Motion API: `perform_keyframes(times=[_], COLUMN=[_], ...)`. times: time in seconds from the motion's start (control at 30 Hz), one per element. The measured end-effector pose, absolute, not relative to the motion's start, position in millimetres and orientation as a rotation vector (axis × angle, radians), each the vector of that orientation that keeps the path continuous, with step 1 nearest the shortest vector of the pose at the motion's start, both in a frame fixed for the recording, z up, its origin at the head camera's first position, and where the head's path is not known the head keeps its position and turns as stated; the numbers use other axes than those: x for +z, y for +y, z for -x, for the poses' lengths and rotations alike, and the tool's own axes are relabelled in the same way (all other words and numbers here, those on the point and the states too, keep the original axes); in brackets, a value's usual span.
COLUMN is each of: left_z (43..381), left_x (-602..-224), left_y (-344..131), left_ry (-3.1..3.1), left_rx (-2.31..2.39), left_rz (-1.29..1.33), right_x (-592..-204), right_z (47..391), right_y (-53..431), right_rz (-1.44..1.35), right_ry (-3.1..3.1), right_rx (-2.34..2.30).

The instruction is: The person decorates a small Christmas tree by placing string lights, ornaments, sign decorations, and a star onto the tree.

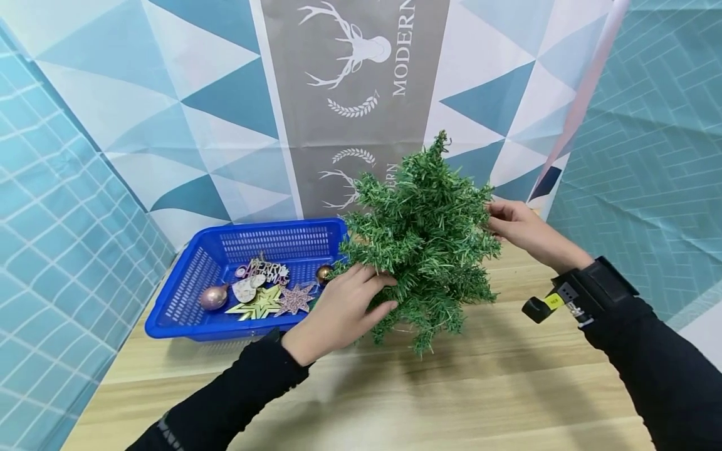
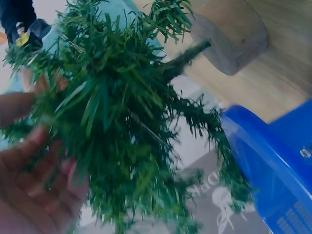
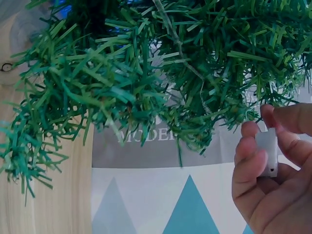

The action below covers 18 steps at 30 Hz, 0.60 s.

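Observation:
A small green artificial Christmas tree (image 1: 425,241) stands upright on the table, on a round wooden base (image 2: 239,36). At its near left side is my left hand (image 1: 346,307), its fingers among the branches and the thumb apart from them. On the far right side my right hand (image 1: 521,228) holds a small white box (image 3: 267,152) between curled fingers, close to the branch tips. A thin wire (image 3: 180,48) runs through the greenery; whether it joins the box is hard to tell.
Left of the tree sits a blue plastic basket (image 1: 180,329). Inside are a pink ball (image 1: 214,297), a gold ball (image 1: 324,274), a yellow-green star (image 1: 256,307), a pink glitter star (image 1: 296,299) and a Merry Christmas sign (image 1: 267,271). A patterned sheet (image 1: 225,94) hangs behind.

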<state>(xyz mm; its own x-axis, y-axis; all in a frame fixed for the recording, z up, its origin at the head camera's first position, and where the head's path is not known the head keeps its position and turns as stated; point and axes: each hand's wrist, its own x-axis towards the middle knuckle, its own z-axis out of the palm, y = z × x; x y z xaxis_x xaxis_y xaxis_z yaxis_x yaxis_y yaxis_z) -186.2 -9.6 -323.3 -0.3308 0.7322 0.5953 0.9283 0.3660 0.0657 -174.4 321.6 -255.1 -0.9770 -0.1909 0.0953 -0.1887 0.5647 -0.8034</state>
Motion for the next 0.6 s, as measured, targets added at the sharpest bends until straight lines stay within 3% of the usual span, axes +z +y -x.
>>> perform_keyframes(times=[0.2,0.6], left_z=[189,197], left_x=[-326,-323], left_y=[16,16], left_ry=[-2.285,-2.165], left_rx=[-0.397,-0.471], left_rz=[1.243,1.253], right_x=[-256,-255], right_z=[173,170], right_y=[321,322], right_rz=[0.264,0.405], right_ry=[2.791,2.802], right_rx=[-1.387,-1.422])
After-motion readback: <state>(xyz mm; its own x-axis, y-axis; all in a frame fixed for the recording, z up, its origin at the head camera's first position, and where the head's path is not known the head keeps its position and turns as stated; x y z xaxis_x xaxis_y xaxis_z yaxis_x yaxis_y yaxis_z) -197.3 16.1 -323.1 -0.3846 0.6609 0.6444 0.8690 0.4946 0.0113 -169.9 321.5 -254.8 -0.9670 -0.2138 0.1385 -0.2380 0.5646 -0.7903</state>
